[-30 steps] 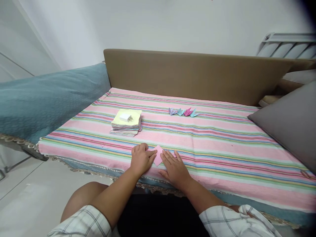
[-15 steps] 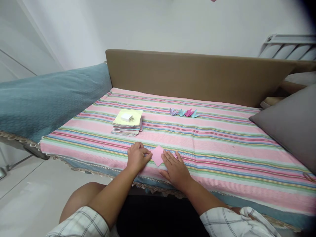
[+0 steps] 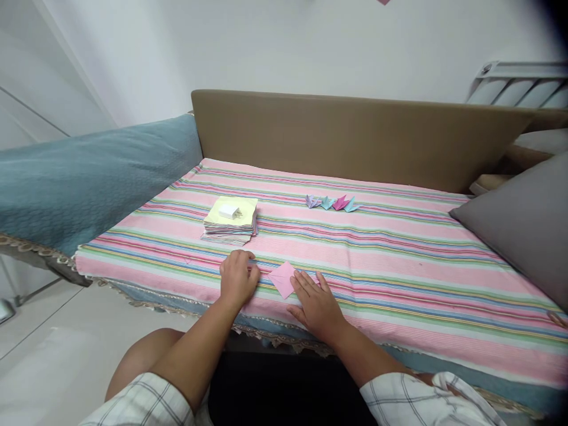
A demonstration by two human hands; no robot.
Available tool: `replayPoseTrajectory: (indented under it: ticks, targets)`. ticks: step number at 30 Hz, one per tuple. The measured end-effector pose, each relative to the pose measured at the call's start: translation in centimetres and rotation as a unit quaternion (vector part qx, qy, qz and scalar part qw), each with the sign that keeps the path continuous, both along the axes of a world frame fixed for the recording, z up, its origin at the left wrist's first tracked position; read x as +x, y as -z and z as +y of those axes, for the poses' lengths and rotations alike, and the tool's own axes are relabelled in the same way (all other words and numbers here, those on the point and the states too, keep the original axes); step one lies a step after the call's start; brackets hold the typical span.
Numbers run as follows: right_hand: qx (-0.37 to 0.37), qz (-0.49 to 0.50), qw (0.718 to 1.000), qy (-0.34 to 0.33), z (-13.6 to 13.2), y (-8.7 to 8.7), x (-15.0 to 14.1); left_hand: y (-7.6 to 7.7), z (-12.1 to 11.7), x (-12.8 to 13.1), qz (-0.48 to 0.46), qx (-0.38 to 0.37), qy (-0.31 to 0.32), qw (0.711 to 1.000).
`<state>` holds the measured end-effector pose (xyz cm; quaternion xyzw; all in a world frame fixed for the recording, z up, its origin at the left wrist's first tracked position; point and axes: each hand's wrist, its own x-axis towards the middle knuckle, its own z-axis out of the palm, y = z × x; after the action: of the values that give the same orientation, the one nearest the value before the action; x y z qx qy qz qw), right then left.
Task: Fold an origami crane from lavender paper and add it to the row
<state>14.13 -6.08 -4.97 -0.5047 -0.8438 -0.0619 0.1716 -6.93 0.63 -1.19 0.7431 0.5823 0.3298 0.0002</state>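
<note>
A small folded piece of pink origami paper (image 3: pixel 281 280) lies on the striped cloth in front of me, with a crease line visible on its left part. Flat across its right side rests my right hand (image 3: pixel 316 305), fingers stretched out and pressing down; part of the paper is hidden under them. Just left of the paper, apart from it, my left hand (image 3: pixel 238 278) is held low over the cloth. Its fingers are bent, with a gap between thumb and forefinger, and nothing shows in them.
A stack of square paper (image 3: pixel 229 228) bears a small white box (image 3: pixel 229 211). Several folded paper cranes (image 3: pixel 340 203) stand in a row farther back. The striped cloth (image 3: pixel 399 254) covers the seat, bordered by a brown backrest (image 3: pixel 332 136), blue armrest (image 3: pixel 110 165) and grey cushion (image 3: pixel 523 219).
My left hand has let go of the paper's left corner and drawn back to the left. My right hand stays on the paper.
</note>
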Motion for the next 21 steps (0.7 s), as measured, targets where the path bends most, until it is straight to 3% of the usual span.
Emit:
replayPoseTrajectory:
  ticks: [2,5,7,13,21]
  targets:
    - [0.006,0.001,1.0,0.001,0.0,0.0,0.0,0.1,-0.8,0.7,0.002,0.054,0.104,0.993]
    - [0.012,0.003,1.0,0.001,-0.1,0.1,-0.1,0.9,-2.0,2.3,0.0,0.08,0.309,0.948]
    - [0.017,0.006,1.0,-0.001,-0.1,0.2,-0.1,1.8,-2.4,3.2,0.012,0.077,0.368,0.927]
    - [0.025,0.024,0.999,-0.009,-0.1,0.4,0.2,3.9,-1.9,3.8,0.04,0.051,0.339,0.939]
    - [-0.009,0.025,0.999,-0.033,-0.2,-0.3,0.7,3.7,-1.8,3.5,0.063,0.034,0.332,0.941]
